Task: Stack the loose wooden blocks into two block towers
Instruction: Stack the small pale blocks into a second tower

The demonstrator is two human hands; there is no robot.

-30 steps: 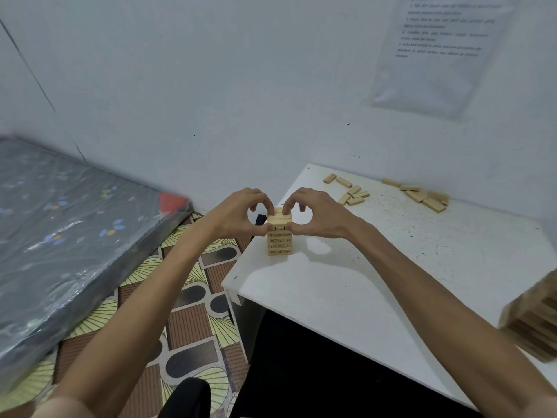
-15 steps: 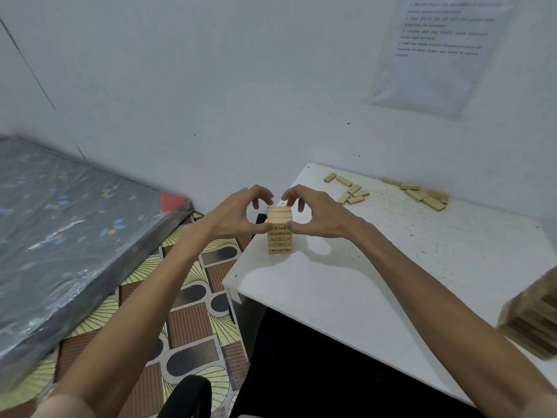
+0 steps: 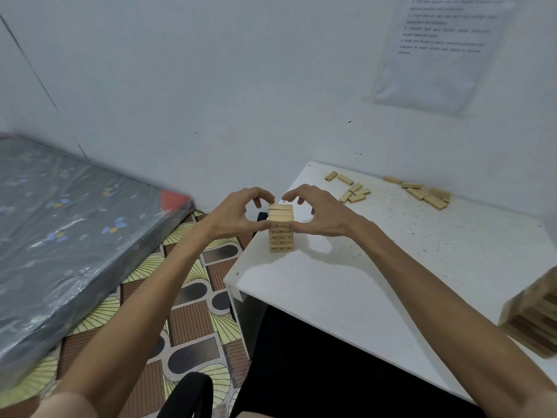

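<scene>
Tower (image 3: pixel 281 233): upright on desk (image 3: pixel 346 282);
Left hand (image 3: pixel 238 214): clamped on tower, 9 o'clock side;
Right hand (image 3: pixel 322 217): clamped likewise, 3 o'clock side;
Loose blocks (image 3: pixel 355 191): 1 o'clock, well apart

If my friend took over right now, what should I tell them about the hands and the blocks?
Left hand: curled round the small tower, thumb on its near left edge.
Right hand: the same on the tower's right side.
Things: the small tower stands near the left front corner of the table. The loose blocks lie at the far edge by the wall. A second tower, blurred, is at the right edge of view.
Done: two towers begun.
Left: stack the loose blocks onto them.
</scene>
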